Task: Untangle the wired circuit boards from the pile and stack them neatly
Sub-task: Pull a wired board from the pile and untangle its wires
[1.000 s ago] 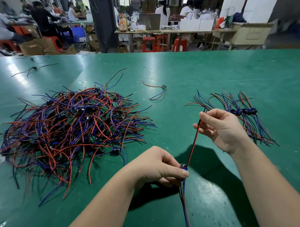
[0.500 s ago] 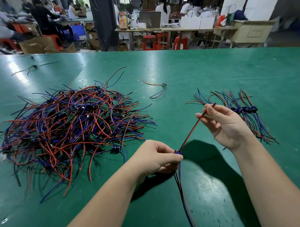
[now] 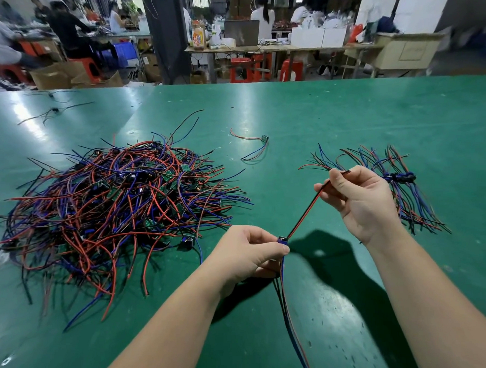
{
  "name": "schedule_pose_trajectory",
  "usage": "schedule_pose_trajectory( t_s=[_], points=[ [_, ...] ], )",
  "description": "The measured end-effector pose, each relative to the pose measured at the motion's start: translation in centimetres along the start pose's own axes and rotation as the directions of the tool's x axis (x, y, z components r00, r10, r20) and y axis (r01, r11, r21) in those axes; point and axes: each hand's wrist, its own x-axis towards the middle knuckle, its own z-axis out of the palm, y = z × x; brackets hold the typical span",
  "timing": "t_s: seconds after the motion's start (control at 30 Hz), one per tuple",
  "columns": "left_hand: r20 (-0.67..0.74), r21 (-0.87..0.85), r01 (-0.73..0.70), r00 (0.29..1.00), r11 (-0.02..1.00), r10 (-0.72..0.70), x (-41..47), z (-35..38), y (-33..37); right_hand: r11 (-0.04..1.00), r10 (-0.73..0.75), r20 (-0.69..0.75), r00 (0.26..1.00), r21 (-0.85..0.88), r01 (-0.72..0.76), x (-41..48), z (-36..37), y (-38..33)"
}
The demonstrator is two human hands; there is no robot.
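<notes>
A big tangled pile (image 3: 107,207) of red, blue and black wires with small green circuit boards lies on the left of the green table (image 3: 344,119). My left hand (image 3: 249,252) pinches one small board (image 3: 282,239) in the air near the table's front; its blue and black wires hang down toward me. My right hand (image 3: 358,199) pinches the far end of that board's red-and-black wire pair (image 3: 303,217), pulled taut between both hands. Behind my right hand lies a neat stack of wired boards (image 3: 398,178), wires fanned out.
One loose wired board (image 3: 263,139) lies alone at mid-table behind my hands. A few stray wires (image 3: 52,112) rest at the far left. Beyond the table's far edge are workbenches, red stools, cardboard boxes and seated people.
My right hand has slid up and to the right along the red-and-black wires to their tips, stretching them straight. My left hand has kept hold of the board and lifted slightly.
</notes>
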Motion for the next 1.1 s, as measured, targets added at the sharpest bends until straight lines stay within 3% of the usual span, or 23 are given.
schedule_pose_trajectory(
  t_s=[0.1, 0.2, 0.3, 0.53, 0.63, 0.73, 0.87, 1.0, 1.1],
  points=[
    [-0.032, -0.017, -0.025, 0.999, 1.000, 0.024, 0.1, -0.1, 0.0, 0.998, -0.035, -0.073, 0.997, -0.057, 0.031, 0.0, 0.0, 0.3],
    [-0.021, -0.012, -0.025, 0.999, 1.000, 0.025, 0.0, -0.1, 0.0, 0.990, -0.043, -0.033, 0.999, -0.134, 0.038, -0.1, 0.1, 0.2],
    [-0.005, 0.003, -0.025, 1.000, 1.000, 0.025, -0.1, -0.1, 0.0, 0.993, -0.017, -0.002, 1.000, -0.121, 0.016, -0.2, -0.1, -0.4],
    [0.023, 0.030, -0.026, 0.999, 0.999, 0.026, -0.1, -0.1, -0.2, 0.992, -0.024, -0.079, 0.997, -0.122, 0.014, -0.2, 0.1, 0.2],
    [0.003, -0.015, -0.038, 0.999, 0.999, 0.038, 0.1, -0.1, -0.2, 0.997, -0.015, -0.086, 0.996, -0.082, 0.008, 0.0, 0.4, 0.2],
    [-0.050, -0.149, -0.073, 0.997, 0.986, 0.067, 0.3, -0.1, -0.1, 0.993, 0.110, -0.123, 0.986, -0.033, -0.115, 0.2, 0.3, 0.1],
    [-0.109, -0.262, -0.112, 0.990, 0.959, 0.085, 0.5, -0.2, 0.1, 0.935, 0.320, 0.018, 0.947, -0.170, -0.312, -0.8, 0.8, 1.3],
    [-0.104, -0.280, -0.132, 0.989, 0.951, 0.107, 0.5, -0.2, 0.1, 0.889, 0.418, 0.229, 0.879, -0.305, -0.343, -2.2, 1.8, 2.3],
    [-0.051, -0.248, -0.128, 0.992, 0.960, 0.119, 0.3, -0.2, 0.2, 0.889, 0.421, 0.257, 0.870, -0.308, -0.339, -2.6, 2.2, 2.8]
  ],
)
